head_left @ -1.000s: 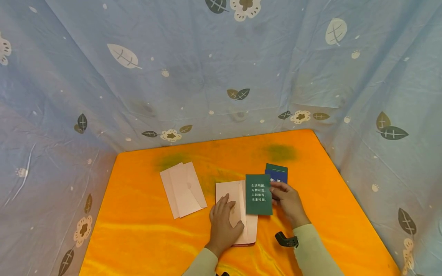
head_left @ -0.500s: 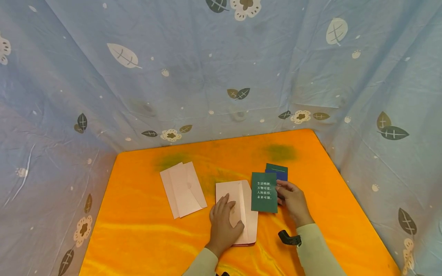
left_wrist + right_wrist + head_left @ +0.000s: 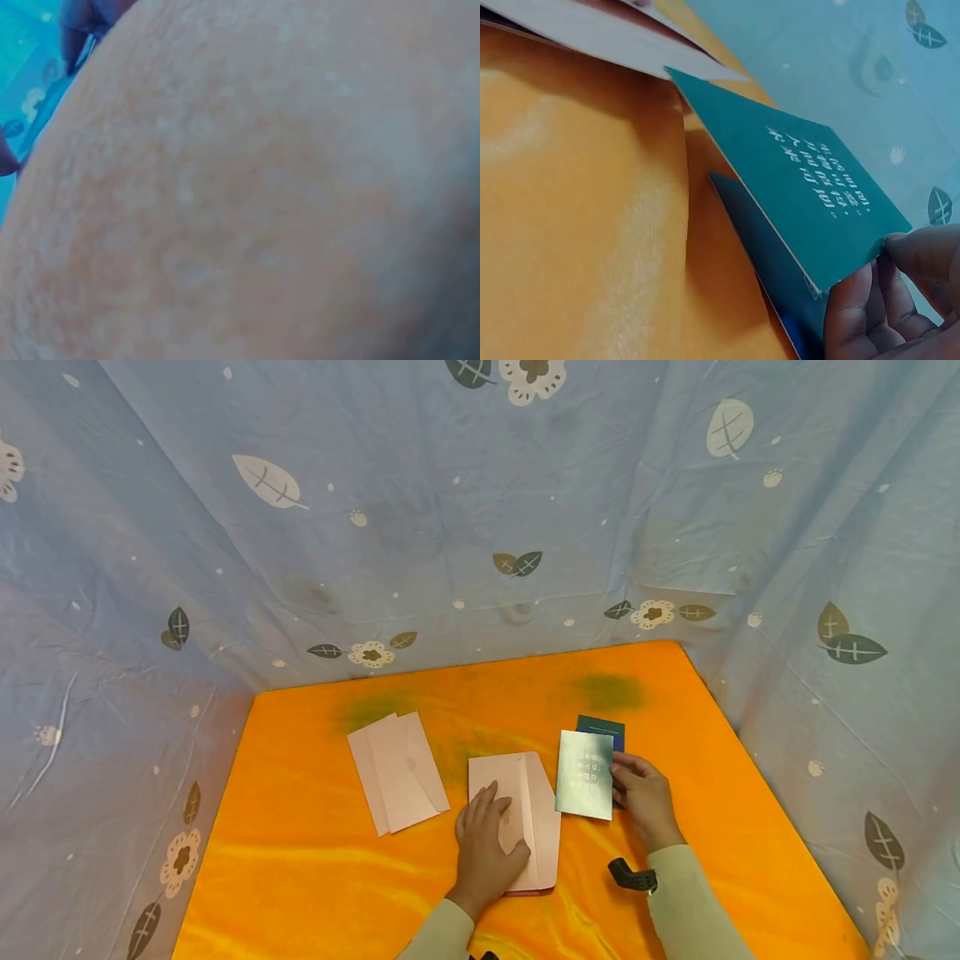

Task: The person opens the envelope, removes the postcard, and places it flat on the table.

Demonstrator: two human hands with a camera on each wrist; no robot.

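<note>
My left hand (image 3: 483, 852) rests on a pale pink envelope (image 3: 543, 835) with its flap folded out to the right; a dark red edge shows beneath it. My right hand (image 3: 647, 797) pinches the right edge of a green card (image 3: 585, 777) with white Chinese lettering, held tilted so that light glares off it in the head view. In the right wrist view the thumb presses on the card's face (image 3: 780, 180), fingers behind. Below the held card lie a dark green card (image 3: 600, 724) and a blue card (image 3: 618, 742), mostly covered. Blurred skin fills most of the left wrist view.
Two more pink envelopes (image 3: 408, 777) overlap on the left of the orange cloth-covered table (image 3: 315, 877). Blue patterned curtains (image 3: 450, 527) enclose the back and sides.
My right hand has moved the green card to the right, off the envelope's flap and over the other cards, and its face has tilted into glare. The left hand stays in place.
</note>
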